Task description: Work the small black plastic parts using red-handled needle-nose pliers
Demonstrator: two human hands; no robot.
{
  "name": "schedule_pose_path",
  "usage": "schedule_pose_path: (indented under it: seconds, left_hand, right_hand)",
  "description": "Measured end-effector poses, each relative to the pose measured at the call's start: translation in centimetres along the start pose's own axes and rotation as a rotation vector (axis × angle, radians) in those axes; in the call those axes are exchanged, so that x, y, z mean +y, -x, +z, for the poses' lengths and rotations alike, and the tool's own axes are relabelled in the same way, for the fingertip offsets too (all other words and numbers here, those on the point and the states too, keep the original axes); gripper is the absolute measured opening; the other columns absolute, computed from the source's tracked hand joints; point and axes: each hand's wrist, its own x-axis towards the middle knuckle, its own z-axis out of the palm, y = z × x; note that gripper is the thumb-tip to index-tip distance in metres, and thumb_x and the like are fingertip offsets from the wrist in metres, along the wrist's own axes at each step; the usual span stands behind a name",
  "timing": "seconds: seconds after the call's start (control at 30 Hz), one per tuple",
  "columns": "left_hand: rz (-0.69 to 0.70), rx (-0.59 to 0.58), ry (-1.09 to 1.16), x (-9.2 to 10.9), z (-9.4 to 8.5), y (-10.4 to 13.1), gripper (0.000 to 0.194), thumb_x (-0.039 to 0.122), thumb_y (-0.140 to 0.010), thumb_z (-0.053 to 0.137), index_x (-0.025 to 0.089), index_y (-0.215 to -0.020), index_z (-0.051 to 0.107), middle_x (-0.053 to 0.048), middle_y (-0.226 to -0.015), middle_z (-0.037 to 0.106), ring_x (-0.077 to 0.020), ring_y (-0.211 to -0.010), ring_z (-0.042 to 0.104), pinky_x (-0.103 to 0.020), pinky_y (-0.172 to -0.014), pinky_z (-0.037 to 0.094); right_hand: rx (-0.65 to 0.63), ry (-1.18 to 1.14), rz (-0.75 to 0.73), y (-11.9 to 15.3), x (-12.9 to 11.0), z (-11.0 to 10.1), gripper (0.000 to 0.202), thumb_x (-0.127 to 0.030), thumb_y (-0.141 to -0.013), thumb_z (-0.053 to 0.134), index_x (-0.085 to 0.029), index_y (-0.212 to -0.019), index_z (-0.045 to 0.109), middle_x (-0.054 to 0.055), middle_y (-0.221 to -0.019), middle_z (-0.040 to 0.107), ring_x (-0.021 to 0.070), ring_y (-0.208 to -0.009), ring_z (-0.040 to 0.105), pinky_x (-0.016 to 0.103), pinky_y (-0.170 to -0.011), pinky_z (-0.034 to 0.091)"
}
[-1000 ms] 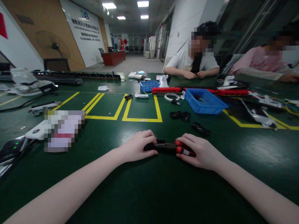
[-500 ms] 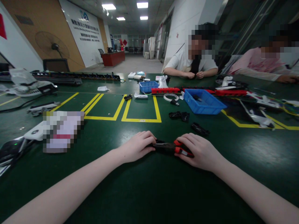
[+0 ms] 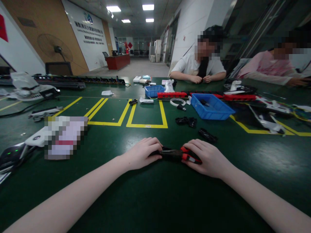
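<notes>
My right hand (image 3: 206,158) is closed around the red and black handles of a pair of pliers (image 3: 171,153), whose dark jaws point left. At the jaw end, my left hand (image 3: 145,152) is closed in a pinch, its fingertips on a small black piece (image 3: 165,148). Most of that piece is hidden by the fingers, and I cannot tell its kind. Both hands rest low over the green table (image 3: 155,197). Just beyond the right hand lie a black cable bundle (image 3: 207,135) and another black bundle (image 3: 186,121).
A blue bin (image 3: 212,106) with dark items stands beyond my right hand, and a smaller blue bin (image 3: 154,90) is farther back. Red strips (image 3: 172,94) lie near them. At left are a blurred-out flat object (image 3: 66,137) and a white device (image 3: 36,138). Two people sit across at right.
</notes>
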Motion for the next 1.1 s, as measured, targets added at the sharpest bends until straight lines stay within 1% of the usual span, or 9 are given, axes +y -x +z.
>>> schedule_pose_path:
  seconds: [0.2, 0.37, 0.67, 0.9, 1.1]
  left_hand:
    - [0.005, 0.003, -0.004, -0.13, 0.03, 0.03, 0.01, 0.021, -0.093, 0.06, 0.019, -0.103, 0.057, -0.006, -0.118, 0.059, -0.0211, -0.106, 0.057, -0.038, -0.092, 0.049]
    - [0.003, 0.007, -0.004, -0.13, 0.03, 0.06, 0.01, 0.022, -0.093, 0.061, 0.019, -0.103, 0.057, -0.006, -0.118, 0.06, -0.0213, -0.106, 0.058, -0.038, -0.092, 0.049]
    - [0.002, 0.011, 0.001, -0.04, 0.04, 0.01, 0.01, 0.022, -0.093, 0.061, 0.019, -0.102, 0.058, -0.006, -0.118, 0.06, -0.0214, -0.106, 0.058, -0.039, -0.093, 0.049]
    - [0.0, 0.017, 0.012, -0.17, 0.26, -0.07, 0.009, 0.022, -0.094, 0.058, 0.019, -0.103, 0.057, -0.007, -0.118, 0.061, -0.022, -0.106, 0.058, -0.04, -0.093, 0.049]
    - [-0.005, 0.014, 0.015, -0.06, 0.12, -0.04, 0.01, 0.019, -0.094, 0.058, 0.019, -0.104, 0.057, -0.007, -0.119, 0.06, -0.0223, -0.107, 0.058, -0.04, -0.094, 0.05]
  right_hand:
    - [-0.002, -0.041, 0.007, 0.08, -0.02, 0.03, 0.036, -0.038, -0.086, 0.062, -0.015, -0.113, 0.059, 0.013, -0.107, 0.066, 0.0223, -0.089, 0.065, 0.035, -0.074, 0.057]
    - [-0.027, -0.08, 0.026, -0.02, 0.0, -0.01, 0.035, -0.037, -0.085, 0.063, -0.016, -0.112, 0.058, 0.011, -0.104, 0.066, 0.0205, -0.087, 0.065, 0.033, -0.072, 0.056]
    - [-0.055, -0.111, 0.062, 0.1, 0.01, -0.1, 0.036, -0.037, -0.084, 0.064, -0.017, -0.113, 0.059, 0.01, -0.104, 0.066, 0.0203, -0.087, 0.066, 0.033, -0.072, 0.056]
    - [-0.025, -0.077, 0.05, -0.01, -0.18, -0.19, 0.035, -0.037, -0.084, 0.064, -0.016, -0.112, 0.061, 0.011, -0.102, 0.067, 0.0201, -0.084, 0.065, 0.033, -0.071, 0.056]
    - [0.041, 0.024, 0.008, -0.03, -0.55, -0.4, 0.033, -0.028, -0.081, 0.063, -0.014, -0.111, 0.061, 0.012, -0.102, 0.068, 0.0225, -0.087, 0.065, 0.035, -0.074, 0.056]
